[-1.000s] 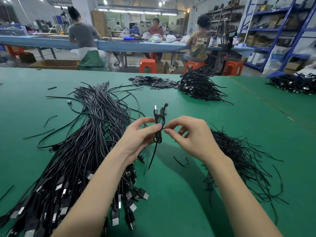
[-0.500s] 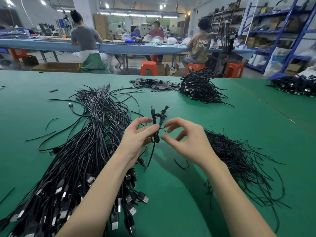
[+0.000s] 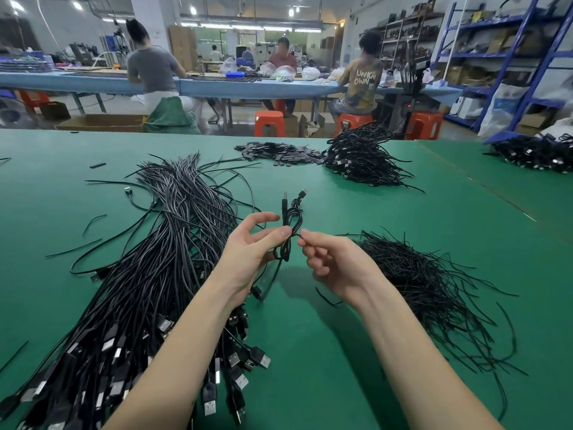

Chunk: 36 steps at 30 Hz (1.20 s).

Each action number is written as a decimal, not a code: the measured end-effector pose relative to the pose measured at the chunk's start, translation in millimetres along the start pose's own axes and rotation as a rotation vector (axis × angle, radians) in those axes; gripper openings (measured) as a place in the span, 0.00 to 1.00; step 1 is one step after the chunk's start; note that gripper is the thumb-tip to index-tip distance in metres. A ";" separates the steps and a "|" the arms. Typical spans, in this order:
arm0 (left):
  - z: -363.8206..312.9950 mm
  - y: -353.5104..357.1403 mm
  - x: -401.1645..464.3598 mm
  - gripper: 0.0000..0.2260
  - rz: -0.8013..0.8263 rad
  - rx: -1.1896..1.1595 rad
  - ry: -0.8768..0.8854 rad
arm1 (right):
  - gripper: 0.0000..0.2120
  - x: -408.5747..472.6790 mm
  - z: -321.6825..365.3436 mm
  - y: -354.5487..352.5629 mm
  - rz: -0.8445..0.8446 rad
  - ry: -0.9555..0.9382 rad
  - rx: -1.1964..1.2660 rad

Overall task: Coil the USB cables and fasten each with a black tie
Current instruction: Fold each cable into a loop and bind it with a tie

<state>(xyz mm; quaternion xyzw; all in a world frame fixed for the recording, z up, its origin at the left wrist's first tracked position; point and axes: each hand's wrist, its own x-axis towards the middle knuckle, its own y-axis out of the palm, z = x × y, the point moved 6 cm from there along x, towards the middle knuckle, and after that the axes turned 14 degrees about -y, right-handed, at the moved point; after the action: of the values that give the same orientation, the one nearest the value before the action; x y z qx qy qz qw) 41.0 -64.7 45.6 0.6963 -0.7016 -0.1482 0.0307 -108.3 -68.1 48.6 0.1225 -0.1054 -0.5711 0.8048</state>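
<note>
My left hand holds a coiled black USB cable upright above the green table, thumb pressed on the coil's waist, with both plugs sticking up. My right hand pinches a thin black tie at the coil's waist, fingers curled. A big bundle of uncoiled USB cables lies to the left, with the plugs nearest me. A pile of loose black ties lies to the right, partly behind my right wrist.
A heap of coiled, tied cables sits at the far middle of the table, beside a spread of small dark flat pieces. Another cable heap lies far right. Stray ties lie on the left. People sit at a blue bench behind.
My right hand's fingers have curled in and closed on the tie at the coil's waist; before, they were spread wider. The coil stays in my left hand.
</note>
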 end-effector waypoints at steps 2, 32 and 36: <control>-0.4 2.5 0.0 0.20 0.010 0.018 0.009 | 0.07 -5.4 -10.7 7.3 0.001 0.183 0.273; 8.3 -7.6 2.7 0.13 -0.149 0.094 -0.007 | 0.07 4.8 -4.7 -9.8 -0.076 -0.067 -0.266; 10.4 0.6 3.8 0.12 -0.069 0.188 -0.014 | 0.07 4.9 -16.0 -17.1 -0.145 0.015 -0.117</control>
<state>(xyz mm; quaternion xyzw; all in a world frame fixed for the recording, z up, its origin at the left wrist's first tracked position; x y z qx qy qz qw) 37.8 -66.7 35.2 0.7189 -0.6882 -0.0876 -0.0445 -117.1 -76.9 28.1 0.0868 -0.0567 -0.6323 0.7678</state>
